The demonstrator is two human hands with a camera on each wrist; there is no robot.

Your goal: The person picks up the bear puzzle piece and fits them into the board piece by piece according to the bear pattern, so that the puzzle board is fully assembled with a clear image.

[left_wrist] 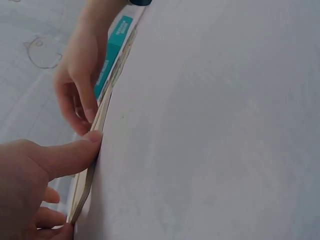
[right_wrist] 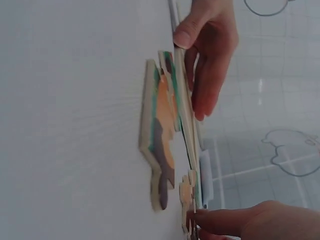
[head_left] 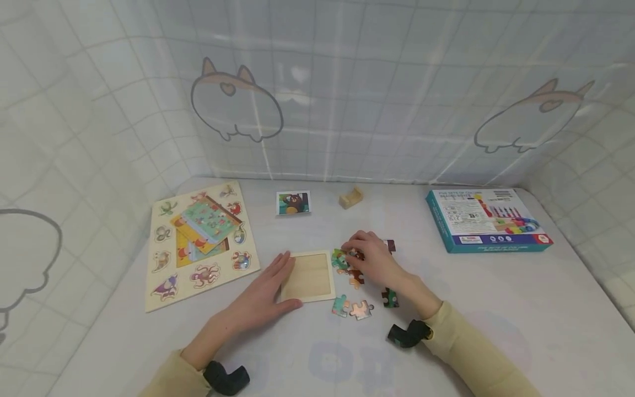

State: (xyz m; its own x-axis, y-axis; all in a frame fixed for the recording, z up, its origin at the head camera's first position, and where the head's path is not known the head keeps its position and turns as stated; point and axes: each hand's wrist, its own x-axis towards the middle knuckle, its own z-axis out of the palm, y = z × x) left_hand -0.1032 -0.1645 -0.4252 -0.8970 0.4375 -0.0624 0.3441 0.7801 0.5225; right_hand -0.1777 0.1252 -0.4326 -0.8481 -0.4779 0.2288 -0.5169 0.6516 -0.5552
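A small wooden puzzle tray (head_left: 307, 277) lies flat before me, bare inside. My left hand (head_left: 263, 295) rests along its left side, fingers extended over the rim and thumb at the near edge. Just right of the tray, my right hand (head_left: 374, 259) pinches a jigsaw piece among a cluster of colourful pieces; the fingers hide much of it. A green piece (head_left: 339, 260) shows beside the fingertips. Nearer me lie a teal piece (head_left: 340, 306) and a peach piece (head_left: 361, 310). A dark green piece (head_left: 389, 298) sits by the right wrist.
A wooden board with sea-animal pictures (head_left: 198, 275) lies at left, with picture cards (head_left: 210, 223) on it. At the back are a bear picture card (head_left: 293, 203) and a small wooden holder (head_left: 351, 198). A boxed toy set (head_left: 488, 220) lies at right.
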